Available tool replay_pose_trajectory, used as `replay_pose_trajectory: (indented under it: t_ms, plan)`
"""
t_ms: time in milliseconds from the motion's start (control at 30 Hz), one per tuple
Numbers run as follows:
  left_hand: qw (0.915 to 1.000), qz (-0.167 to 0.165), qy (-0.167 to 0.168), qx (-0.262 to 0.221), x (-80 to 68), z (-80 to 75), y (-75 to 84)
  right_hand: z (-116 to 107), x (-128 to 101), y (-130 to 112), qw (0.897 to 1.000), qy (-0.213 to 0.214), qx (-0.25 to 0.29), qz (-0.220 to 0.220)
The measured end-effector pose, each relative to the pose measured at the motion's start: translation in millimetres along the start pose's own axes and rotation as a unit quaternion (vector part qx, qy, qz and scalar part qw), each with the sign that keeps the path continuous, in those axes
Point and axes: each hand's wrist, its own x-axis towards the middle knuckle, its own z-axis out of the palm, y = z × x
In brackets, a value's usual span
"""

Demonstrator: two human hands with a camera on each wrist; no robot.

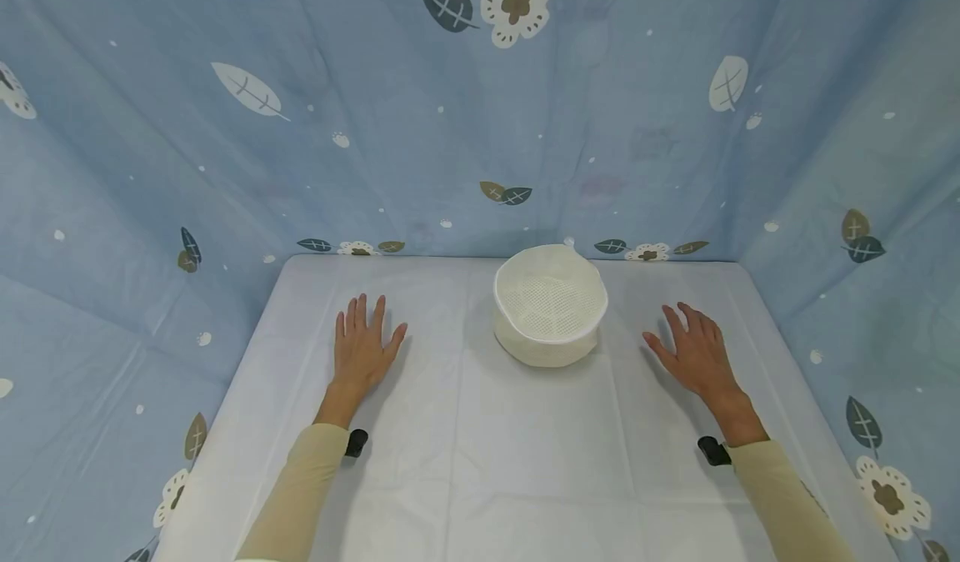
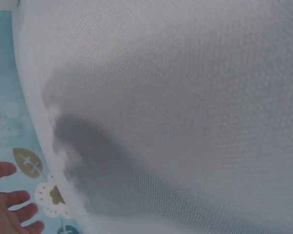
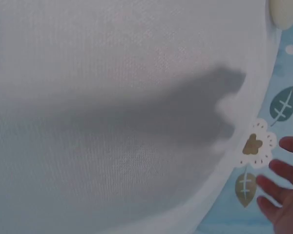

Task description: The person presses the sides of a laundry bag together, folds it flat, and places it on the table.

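A round white plastic basket with a perforated mesh floor (image 1: 550,303) stands upright toward the far middle of the white cloth-covered table (image 1: 465,462); no lettering is legible on it. Left of the basket, the left hand (image 1: 363,349) lies palm-down, fingers straight and spread, holding nothing. Right of it, the right hand (image 1: 694,351) lies likewise flat and unoccupied. Blue leaf-and-flower printed fabric (image 1: 300,128) encloses the table; the wrist views are blurred, apparently showing only cloth and fingertips.
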Motion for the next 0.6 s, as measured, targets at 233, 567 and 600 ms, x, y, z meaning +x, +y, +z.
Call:
replay_pose_trajectory:
  t_ms: [233, 567, 600]
  plan:
    - [0.9968, 0.017, 0.077, -0.018, 0.4, 0.3, 2.9, 2, 4, -3, 0.993, 0.098, 0.020, -0.060]
    - [0.9913, 0.036, 0.122, -0.035, 2.9, -2.4, 13.1, -2, 7, -8, 0.986, 0.132, 0.033, -0.094]
    - [0.9908, 0.038, 0.124, -0.037, 3.5, -3.3, 14.5, -3, 8, -9, 0.986, 0.134, 0.035, -0.096]
